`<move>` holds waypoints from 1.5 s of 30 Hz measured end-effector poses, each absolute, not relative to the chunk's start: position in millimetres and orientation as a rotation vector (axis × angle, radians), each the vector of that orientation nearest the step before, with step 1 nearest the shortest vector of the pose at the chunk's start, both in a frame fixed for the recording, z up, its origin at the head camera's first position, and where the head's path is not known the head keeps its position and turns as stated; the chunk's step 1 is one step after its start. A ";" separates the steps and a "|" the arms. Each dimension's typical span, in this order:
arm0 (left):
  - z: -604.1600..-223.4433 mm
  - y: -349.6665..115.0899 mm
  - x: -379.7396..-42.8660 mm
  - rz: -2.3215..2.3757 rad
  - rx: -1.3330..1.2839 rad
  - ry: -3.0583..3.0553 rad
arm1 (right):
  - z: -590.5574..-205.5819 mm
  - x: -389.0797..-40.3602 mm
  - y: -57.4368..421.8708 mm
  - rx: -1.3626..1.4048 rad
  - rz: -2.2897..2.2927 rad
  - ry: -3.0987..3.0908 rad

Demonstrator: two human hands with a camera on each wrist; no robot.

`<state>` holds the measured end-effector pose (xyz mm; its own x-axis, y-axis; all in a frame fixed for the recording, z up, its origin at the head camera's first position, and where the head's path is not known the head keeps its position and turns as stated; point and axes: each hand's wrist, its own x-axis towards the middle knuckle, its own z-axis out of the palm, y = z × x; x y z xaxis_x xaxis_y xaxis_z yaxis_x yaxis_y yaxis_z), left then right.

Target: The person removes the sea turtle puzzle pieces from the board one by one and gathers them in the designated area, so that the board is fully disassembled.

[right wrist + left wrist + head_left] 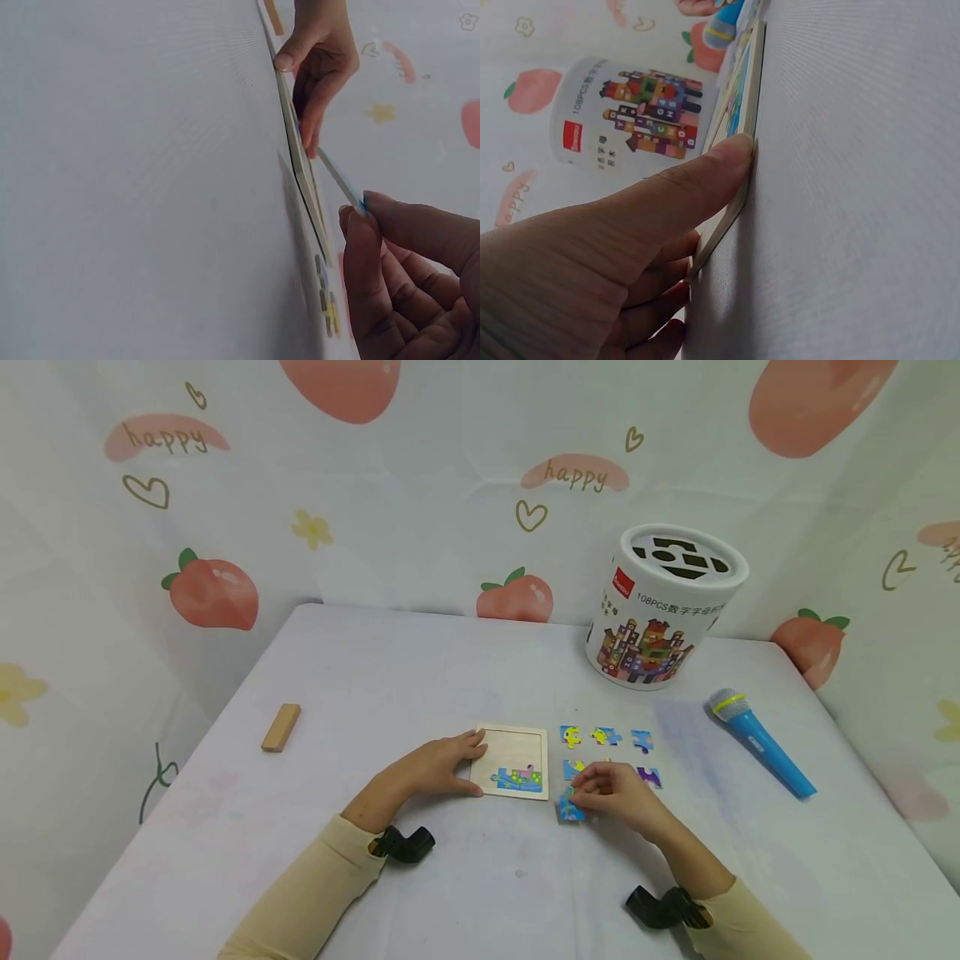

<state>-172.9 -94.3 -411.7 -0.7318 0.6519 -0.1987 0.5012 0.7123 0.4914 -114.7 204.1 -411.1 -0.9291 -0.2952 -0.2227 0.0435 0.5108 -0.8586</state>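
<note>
A square wooden puzzle tray (510, 745) lies on the table, with a few joined blue and green jigsaw pieces (519, 780) in its front right corner. My left hand (442, 766) holds the tray by its left side; in the left wrist view the thumb (731, 154) presses against its edge. Between thumb and forefinger my right hand (622, 795) pinches a blue jigsaw piece (570, 811), which the right wrist view shows edge-on, raised and tilted. Loose jigsaw pieces (606, 736) lie in rows right of the tray, some partly covered by the right hand.
A white block bucket (648, 610) with a shape-cut lid stands at the back right. The blue toy microphone (765, 745) lies on the right of the table. Far to the left lies a small wooden block (281, 727). A printed cloth hangs behind the table.
</note>
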 end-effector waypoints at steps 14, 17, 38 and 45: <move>-407.6 -93.6 -172.1 0.569 0.921 2.556 | -413.0 -109.0 206.3 -0.113 -1.451 2.427; -407.4 -93.8 -172.4 0.570 0.920 2.555 | -413.6 -108.3 205.7 -0.102 -1.454 2.445; -404.9 -94.4 -171.4 0.580 0.924 2.553 | -415.9 -107.0 201.2 -0.121 -1.313 2.628; -404.3 -94.6 -170.4 0.579 0.925 2.555 | -415.5 -108.1 200.5 -0.135 -1.292 2.629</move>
